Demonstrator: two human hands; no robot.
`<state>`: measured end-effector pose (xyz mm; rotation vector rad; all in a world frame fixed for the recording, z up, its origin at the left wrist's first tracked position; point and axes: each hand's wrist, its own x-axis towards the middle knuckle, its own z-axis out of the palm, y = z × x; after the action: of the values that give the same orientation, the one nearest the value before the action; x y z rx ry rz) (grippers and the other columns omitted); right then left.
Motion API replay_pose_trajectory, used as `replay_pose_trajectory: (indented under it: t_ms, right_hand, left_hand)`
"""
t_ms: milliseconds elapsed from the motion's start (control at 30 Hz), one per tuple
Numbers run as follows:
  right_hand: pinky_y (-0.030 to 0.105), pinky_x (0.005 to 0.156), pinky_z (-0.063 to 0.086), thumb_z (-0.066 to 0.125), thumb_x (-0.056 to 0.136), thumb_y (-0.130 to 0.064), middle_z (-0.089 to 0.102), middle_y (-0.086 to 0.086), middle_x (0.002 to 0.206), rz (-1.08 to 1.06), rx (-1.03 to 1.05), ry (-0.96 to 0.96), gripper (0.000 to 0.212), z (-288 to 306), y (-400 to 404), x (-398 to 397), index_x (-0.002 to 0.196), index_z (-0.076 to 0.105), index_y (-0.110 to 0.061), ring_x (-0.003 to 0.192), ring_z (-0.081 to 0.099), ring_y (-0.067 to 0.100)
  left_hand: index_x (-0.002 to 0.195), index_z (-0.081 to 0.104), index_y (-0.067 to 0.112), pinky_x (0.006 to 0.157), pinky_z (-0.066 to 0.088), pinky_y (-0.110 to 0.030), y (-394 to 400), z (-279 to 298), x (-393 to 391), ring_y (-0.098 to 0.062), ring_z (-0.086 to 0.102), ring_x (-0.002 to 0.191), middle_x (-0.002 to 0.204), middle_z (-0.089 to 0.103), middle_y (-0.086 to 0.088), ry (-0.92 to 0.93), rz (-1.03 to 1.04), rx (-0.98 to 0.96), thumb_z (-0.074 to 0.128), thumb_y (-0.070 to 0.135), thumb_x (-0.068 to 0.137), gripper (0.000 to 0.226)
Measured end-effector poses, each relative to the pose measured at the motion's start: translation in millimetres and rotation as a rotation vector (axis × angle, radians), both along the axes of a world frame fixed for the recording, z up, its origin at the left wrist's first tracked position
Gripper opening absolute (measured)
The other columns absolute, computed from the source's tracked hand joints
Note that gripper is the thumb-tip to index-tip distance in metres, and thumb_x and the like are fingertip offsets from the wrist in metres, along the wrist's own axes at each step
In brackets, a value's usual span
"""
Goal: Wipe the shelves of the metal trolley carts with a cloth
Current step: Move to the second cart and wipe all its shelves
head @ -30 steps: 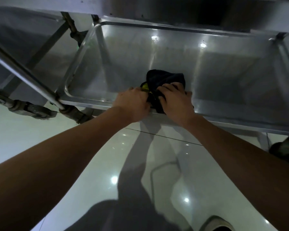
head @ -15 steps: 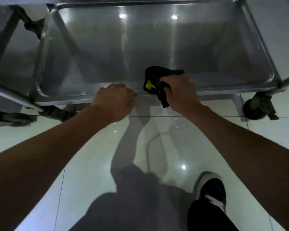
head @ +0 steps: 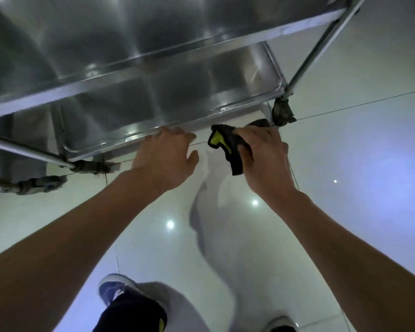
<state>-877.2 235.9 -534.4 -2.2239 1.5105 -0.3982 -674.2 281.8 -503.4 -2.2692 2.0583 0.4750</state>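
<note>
A steel trolley cart stands ahead, its bottom shelf (head: pixel 201 97) a shallow tray and its upper shelf (head: pixel 106 39) nearer the camera. My right hand (head: pixel 266 154) grips a dark cloth with a yellow patch (head: pixel 225 144), held in the air just in front of the bottom shelf's near rim, off the metal. My left hand (head: pixel 165 154) hovers at that rim (head: pixel 120 142) with fingers spread and relaxed; the fingertips are at the edge, and contact is unclear.
The cart's right upright post (head: pixel 321 44) ends at a caster (head: pixel 282 113) close behind the cloth. Another caster (head: pixel 91 166) sits at the left corner, with a second cart's wheel (head: pixel 34 185) beyond. My shoes (head: pixel 115 288) stand on glossy white floor tiles (head: pixel 345 188).
The view has tilted up and both hands have come back off the bottom shelf. My left hand released the rim and opened; my right hand lifted the cloth off the rim, rightward.
</note>
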Motion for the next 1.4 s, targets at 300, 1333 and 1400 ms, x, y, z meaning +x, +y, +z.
replay_pose_trajectory:
  t_ms: [300, 1333, 1400]
  right_hand:
    - [0.045, 0.078, 0.051, 0.046, 0.096, -0.009, 0.063, -0.011, 0.104, -0.128, 0.139, -0.170, 0.030, 148, 40, -173, 0.113, 0.064, -0.026, 0.107, 0.052, 0.023]
    - [0.050, 0.085, 0.047, 0.052, 0.093, -0.010, 0.065, -0.009, 0.101, -0.285, 0.024, -0.197, 0.030, 491, -232, -460, 0.112, 0.067, -0.027, 0.103, 0.052, 0.024]
    - [0.049, 0.087, 0.046, 0.052, 0.093, -0.011, 0.066, -0.008, 0.104, -0.280, 0.026, -0.207, 0.031, 498, -263, -469, 0.114, 0.067, -0.027, 0.105, 0.053, 0.025]
  left_hand:
    - [0.143, 0.052, 0.027, 0.104, 0.043, -0.043, 33, 132, -172, -0.022, 0.054, 0.127, 0.140, 0.058, 0.002, 0.040, -0.022, 0.041, 0.048, 0.041, 0.099, 0.047]
    - [0.146, 0.049, 0.022, 0.104, 0.043, -0.046, -261, 465, -445, -0.024, 0.053, 0.128, 0.143, 0.056, -0.001, 0.157, -0.219, -0.048, 0.046, 0.042, 0.100, 0.050]
    - [0.146, 0.049, 0.022, 0.105, 0.042, -0.044, -290, 472, -451, -0.023, 0.051, 0.129, 0.144, 0.055, 0.000, 0.157, -0.202, -0.061, 0.047, 0.041, 0.100, 0.050]
